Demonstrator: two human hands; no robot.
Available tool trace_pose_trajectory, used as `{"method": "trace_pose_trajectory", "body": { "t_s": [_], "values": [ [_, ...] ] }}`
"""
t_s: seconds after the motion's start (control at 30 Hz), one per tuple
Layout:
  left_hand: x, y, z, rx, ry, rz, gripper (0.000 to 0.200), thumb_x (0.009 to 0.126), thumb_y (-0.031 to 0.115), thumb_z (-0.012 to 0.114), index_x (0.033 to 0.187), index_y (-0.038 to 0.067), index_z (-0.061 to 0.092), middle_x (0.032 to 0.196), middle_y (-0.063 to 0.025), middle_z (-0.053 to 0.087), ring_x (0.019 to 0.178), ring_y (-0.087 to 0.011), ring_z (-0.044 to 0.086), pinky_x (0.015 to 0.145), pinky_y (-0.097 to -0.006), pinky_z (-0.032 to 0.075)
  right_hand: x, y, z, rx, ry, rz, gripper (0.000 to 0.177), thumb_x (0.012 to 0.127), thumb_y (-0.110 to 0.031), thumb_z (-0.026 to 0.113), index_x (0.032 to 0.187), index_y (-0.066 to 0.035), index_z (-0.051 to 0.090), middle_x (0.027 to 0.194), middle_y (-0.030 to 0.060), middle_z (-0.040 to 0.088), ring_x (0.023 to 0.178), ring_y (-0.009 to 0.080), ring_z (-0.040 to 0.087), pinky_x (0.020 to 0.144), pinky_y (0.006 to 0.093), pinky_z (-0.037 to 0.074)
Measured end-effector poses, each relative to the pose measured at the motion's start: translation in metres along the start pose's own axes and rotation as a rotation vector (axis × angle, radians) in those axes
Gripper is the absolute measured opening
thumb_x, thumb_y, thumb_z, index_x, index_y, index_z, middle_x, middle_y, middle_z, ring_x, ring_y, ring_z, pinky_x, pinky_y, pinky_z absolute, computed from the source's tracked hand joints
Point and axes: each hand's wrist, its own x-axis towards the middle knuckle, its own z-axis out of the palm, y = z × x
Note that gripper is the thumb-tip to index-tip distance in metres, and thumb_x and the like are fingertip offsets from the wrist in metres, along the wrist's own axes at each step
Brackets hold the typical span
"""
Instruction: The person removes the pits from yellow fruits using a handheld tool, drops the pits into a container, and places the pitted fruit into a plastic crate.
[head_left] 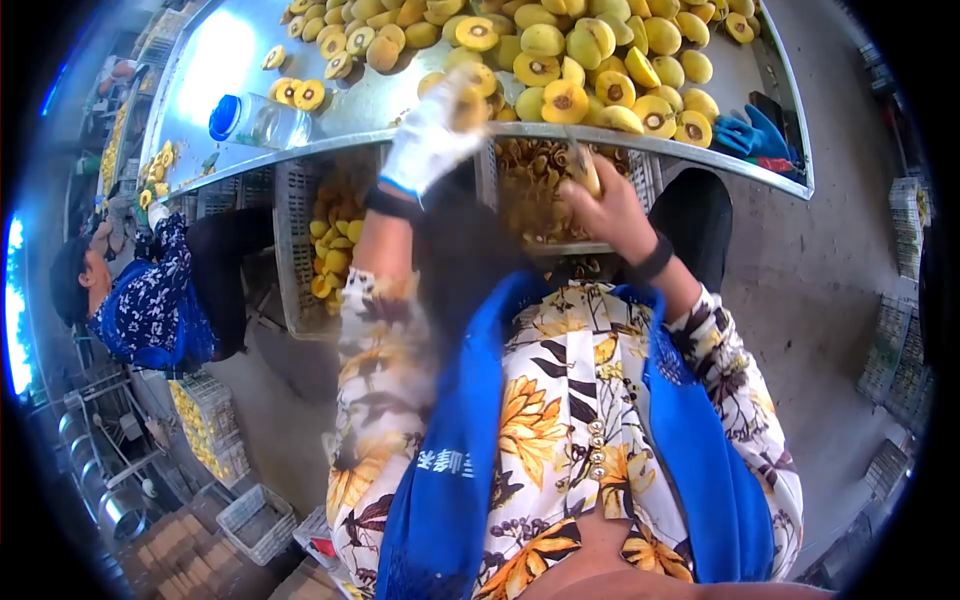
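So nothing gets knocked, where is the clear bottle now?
Head view: the clear bottle is on the table by its near edge, left of the gloved hand, beside some halved fruits.

Gloved left hand (432, 140) blurred at halved yellow fruit (470, 105)

Yellow fruit halves (565, 101), many cut side up with brownish centers, lie heaped on the metal worktop (350, 103). A blurred yellow fruit piece (470, 108) sits in the gloved left hand (428, 145); a small pale-handled tool (588, 176) is gripped in the bare right hand (615, 208).
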Motion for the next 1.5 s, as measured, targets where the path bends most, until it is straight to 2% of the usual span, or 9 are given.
{"method": "trace_pose_trajectory", "body": {
  "t_s": [0.1, 0.2, 0.33, 0.47, 0.53, 0.73, 1.2, 1.4, 1.5],
  "values": [
    [-0.027, 0.042, 0.022, -0.208, -0.055, 0.240, 0.068, 0.070, 0.009, 0.069, 0.132, 0.006, 0.042, 0.128, -0.0167, 0.050, 0.116, -0.0261, 0.052, 0.095, -0.0319, 0.044, 0.015, -0.028, 0.003, 0.605, -0.170, 0.153, 0.025, 0.088, -0.022, 0.056, 0.103, -0.003, 0.054, 0.076, -0.0019, 0.057, 0.065, 0.0057, 0.052, 0.056, 0.0216, 0.044],
    [-0.044, 0.058, 0.041, -0.221, 0.051, 0.236, 0.072, 0.071, 0.007, 0.069, 0.136, 0.007, 0.038, 0.128, -0.0139, 0.050, 0.114, -0.0244, 0.053, 0.093, -0.0312, 0.047, 0.015, -0.019, 0.005, 0.616, -0.232, 0.208, 0.021, 0.089, -0.021, 0.055, 0.101, -0.004, 0.055, 0.075, -0.0013, 0.056, 0.062, 0.0060, 0.052, 0.052, 0.0206, 0.041],
    [-0.068, 0.062, 0.091, -1.287, 0.209, -0.376, 0.053, 0.090, 0.042, 0.054, 0.129, 0.007, 0.045, 0.121, -0.0059, 0.054, 0.103, -0.0186, 0.054, 0.085, -0.0292, 0.046, 0.008, -0.007, 0.011, 0.947, -0.229, 0.245, 0.023, 0.091, -0.021, 0.055, 0.107, -0.005, 0.055, 0.079, 0.0001, 0.059, 0.061, 0.0042, 0.052, 0.050, 0.0184, 0.039],
    [-0.058, 0.061, 0.115, -1.973, 0.263, -0.768, 0.045, 0.094, 0.048, 0.043, 0.113, 0.009, 0.054, 0.109, -0.0100, 0.059, 0.100, -0.0258, 0.056, 0.088, -0.0361, 0.046, 0.005, 0.010, 0.032, -0.117, 0.120, -0.047, 0.047, 0.086, -0.033, 0.059, 0.118, 0.000, 0.047, 0.087, 0.0139, 0.065, 0.071, 0.0324, 0.064, 0.063, 0.0392, 0.049],
    [-0.052, 0.069, 0.094, -2.080, 0.261, -0.787, 0.045, 0.094, 0.048, 0.041, 0.107, 0.008, 0.055, 0.105, -0.0118, 0.060, 0.097, -0.0275, 0.057, 0.087, -0.0386, 0.047, -0.002, 0.001, 0.028, -0.197, 0.050, 0.056, 0.043, 0.084, -0.029, 0.062, 0.110, 0.002, 0.047, 0.081, 0.0242, 0.062, 0.076, 0.0391, 0.063, 0.068, 0.0420, 0.049],
    [-0.054, 0.052, 0.102, -1.668, 0.442, -0.643, 0.046, 0.096, 0.047, 0.037, 0.096, 0.003, 0.052, 0.091, -0.0155, 0.060, 0.080, -0.0276, 0.060, 0.074, -0.0361, 0.051, -0.022, -0.006, 0.014, -0.326, -0.212, 0.085, 0.033, 0.083, -0.022, 0.060, 0.102, 0.001, 0.045, 0.075, 0.0276, 0.059, 0.075, 0.0445, 0.058, 0.066, 0.0482, 0.046],
    [-0.053, 0.068, 0.123, -1.527, 0.534, -0.485, 0.046, 0.097, 0.045, 0.035, 0.101, 0.003, 0.053, 0.094, -0.0125, 0.061, 0.082, -0.0202, 0.059, 0.073, -0.0305, 0.051, -0.033, -0.008, 0.016, -0.371, -0.122, 0.032, 0.027, 0.086, -0.019, 0.056, 0.091, 0.003, 0.041, 0.069, 0.0277, 0.057, 0.067, 0.0449, 0.056, 0.061, 0.0514, 0.043],
    [-0.051, 0.055, 0.108, -1.343, 0.381, -0.509, 0.057, 0.095, 0.052, 0.033, 0.092, 0.000, 0.056, 0.076, -0.0144, 0.061, 0.063, -0.0225, 0.059, 0.059, -0.0300, 0.052, -0.034, -0.010, 0.013, -0.356, -0.280, -0.037, 0.022, 0.085, -0.014, 0.052, 0.092, 0.004, 0.042, 0.069, 0.0279, 0.057, 0.069, 0.0449, 0.057, 0.062, 0.0508, 0.044],
    [-0.043, 0.046, 0.088, -1.359, 0.002, -0.632, 0.063, 0.093, 0.056, 0.037, 0.085, -0.002, 0.058, 0.071, -0.0134, 0.061, 0.058, -0.0206, 0.059, 0.056, -0.0272, 0.051, -0.031, -0.011, 0.010, -0.357, -0.368, -0.093, 0.022, 0.083, -0.013, 0.053, 0.094, 0.004, 0.044, 0.069, 0.0265, 0.058, 0.068, 0.0452, 0.057, 0.062, 0.0480, 0.046]
  ]
}}
